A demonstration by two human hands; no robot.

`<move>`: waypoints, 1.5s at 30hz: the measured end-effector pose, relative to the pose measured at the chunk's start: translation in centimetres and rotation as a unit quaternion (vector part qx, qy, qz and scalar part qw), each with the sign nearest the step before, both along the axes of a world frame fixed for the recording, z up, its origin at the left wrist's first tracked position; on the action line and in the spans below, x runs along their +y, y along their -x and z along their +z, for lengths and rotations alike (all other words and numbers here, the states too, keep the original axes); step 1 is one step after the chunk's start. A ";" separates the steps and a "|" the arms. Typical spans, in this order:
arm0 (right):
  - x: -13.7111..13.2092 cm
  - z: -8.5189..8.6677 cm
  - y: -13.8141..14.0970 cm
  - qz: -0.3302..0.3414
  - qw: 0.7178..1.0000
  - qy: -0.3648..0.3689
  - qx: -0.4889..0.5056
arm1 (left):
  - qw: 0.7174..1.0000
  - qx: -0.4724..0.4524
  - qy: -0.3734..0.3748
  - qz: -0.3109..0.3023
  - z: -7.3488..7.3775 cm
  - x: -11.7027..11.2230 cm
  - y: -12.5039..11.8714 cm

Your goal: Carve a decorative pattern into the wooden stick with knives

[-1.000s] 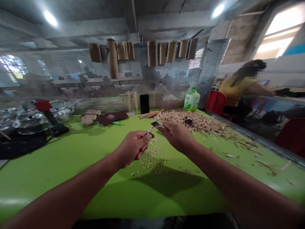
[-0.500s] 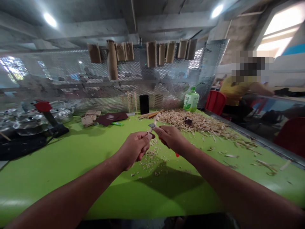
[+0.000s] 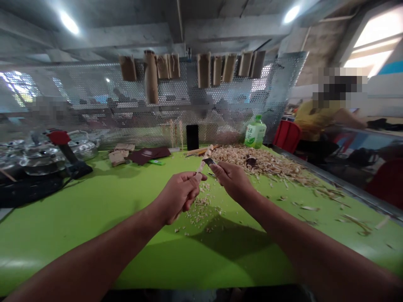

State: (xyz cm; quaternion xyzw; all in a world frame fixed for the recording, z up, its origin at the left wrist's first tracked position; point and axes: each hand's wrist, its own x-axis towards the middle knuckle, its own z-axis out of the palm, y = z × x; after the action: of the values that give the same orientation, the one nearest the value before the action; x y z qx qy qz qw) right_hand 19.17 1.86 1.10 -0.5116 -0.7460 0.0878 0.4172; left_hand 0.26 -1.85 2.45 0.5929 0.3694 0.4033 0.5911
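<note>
My left hand point(image 3: 182, 191) is closed around the lower end of a slim pale carved wooden stick point(image 3: 201, 166), which points up and away from me. My right hand point(image 3: 232, 178) grips a carving knife point(image 3: 209, 161); its short, wide blade lies at the side of the stick, and the handle is mostly hidden in the fingers. Whether the edge is touching the wood I cannot tell. Beneath both hands, small wood chips point(image 3: 203, 206) are scattered over the green tabletop point(image 3: 138, 251).
Behind my right hand spreads a heap of wood shavings point(image 3: 267, 164), with a green tea bottle point(image 3: 255, 132) at its back. A black phone point(image 3: 192, 137) stands upright near the perforated metal screen point(image 3: 126, 121). Dark sandpaper sheets point(image 3: 150, 155) and metal kettles point(image 3: 42, 161) sit leftward. A person in yellow point(image 3: 317, 117) sits at right.
My right hand has moved slightly right with the knife, and the blade has turned darker side toward me. More of the stick shows above my left hand. The view has shifted a little.
</note>
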 end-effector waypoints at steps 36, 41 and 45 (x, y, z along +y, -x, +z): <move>-0.7 0.6 0.4 -0.050 0.995 0.015 -0.081 | 0.997 -0.063 0.049 -0.025 -0.6 0.1 0.0; -0.9 0.7 0.4 -0.056 0.992 0.004 -0.114 | 1.000 0.004 0.011 -0.013 -0.4 0.0 0.0; -0.9 0.5 0.5 -0.013 0.995 0.035 -0.088 | 0.997 0.068 -0.028 0.006 -0.1 -0.4 -0.3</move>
State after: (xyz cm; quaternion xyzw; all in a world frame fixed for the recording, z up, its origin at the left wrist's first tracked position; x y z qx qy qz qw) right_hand 18.68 1.00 1.57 -0.5408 -0.7698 0.0629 0.3331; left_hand 0.53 -2.26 2.32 0.6331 0.4008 0.3760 0.5452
